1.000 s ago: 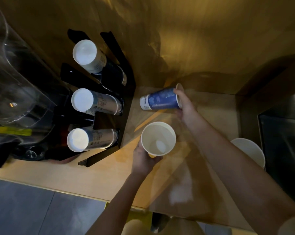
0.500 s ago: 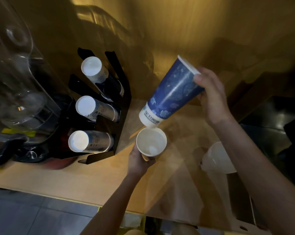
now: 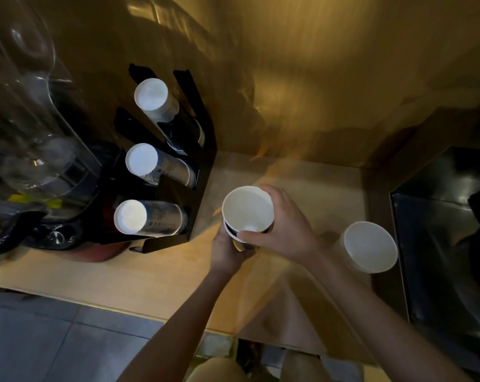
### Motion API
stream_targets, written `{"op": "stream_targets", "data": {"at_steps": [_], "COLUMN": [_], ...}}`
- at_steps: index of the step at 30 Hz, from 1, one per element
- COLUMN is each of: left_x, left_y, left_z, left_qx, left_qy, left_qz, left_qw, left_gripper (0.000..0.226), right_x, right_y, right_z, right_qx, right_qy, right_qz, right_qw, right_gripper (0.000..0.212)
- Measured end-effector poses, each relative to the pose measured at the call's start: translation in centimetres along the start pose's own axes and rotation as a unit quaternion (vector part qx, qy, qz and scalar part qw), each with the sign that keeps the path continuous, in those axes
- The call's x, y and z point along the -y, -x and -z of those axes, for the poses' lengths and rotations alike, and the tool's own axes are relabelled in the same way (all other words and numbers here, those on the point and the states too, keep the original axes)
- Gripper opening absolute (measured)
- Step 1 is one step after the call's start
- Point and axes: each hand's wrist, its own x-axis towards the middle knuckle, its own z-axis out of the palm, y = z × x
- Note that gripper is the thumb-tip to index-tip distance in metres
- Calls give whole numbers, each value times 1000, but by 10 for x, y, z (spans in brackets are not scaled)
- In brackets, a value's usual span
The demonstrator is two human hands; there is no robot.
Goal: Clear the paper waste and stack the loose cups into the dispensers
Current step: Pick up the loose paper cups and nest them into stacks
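The right hand [image 3: 285, 230] is curling around the rim of the blue cup [image 3: 248, 213], thumb on the near side and fingers wrapping the far side, and is seating it upright inside the cup below. Half a second ago that same cup was tilted high above the counter with only its base touching the lower cup's mouth; now it is sitting nested, with just a sliver of the lower rim showing under it. The left hand [image 3: 229, 250] is gripping the lower cup [image 3: 233, 235] from beneath, fingers closed around its wall, much as it was doing before. Both hands are working just above the wooden counter [image 3: 156, 274], right beside the black cup dispenser [image 3: 197, 188].

Three stacks are lying in the dispenser with their white bases facing the camera: the top stack [image 3: 153, 99], the middle stack [image 3: 148, 162] and the bottom stack [image 3: 139, 220]. They are sitting as they were in the earlier picture.

To the right of the right forearm a loose white cup [image 3: 368, 248] is standing upright on the counter, mouth open, well apart from the nested pair. A clear plastic container [image 3: 21, 106] is filling the left edge, and a dark metal surface [image 3: 443, 230] is bordering the counter on the right
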Motion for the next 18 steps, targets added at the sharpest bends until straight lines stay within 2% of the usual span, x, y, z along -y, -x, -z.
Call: {"op": "stream_targets", "data": {"at_steps": [10,15,18], "left_x": [-1,-1,-6], "left_y": [0,-1,7], "left_z": [0,5,17], "left_qx": [5,42,49], "left_qy": [-7,5,17], "left_qz": [-10,30,-5], "left_qw": [1000,999,999], "left_gripper": [87,82,81], "right_x": [-13,-9,-5], "right_y": [8,2,-5], "right_z": [-18,-15,-7], "right_qx": [-14,-27,-40], "right_qy": [-1,-87,-140], "right_qz": [-30,-72,-72], "right_qw": [999,993,987], "right_gripper": [94,87,82]}}
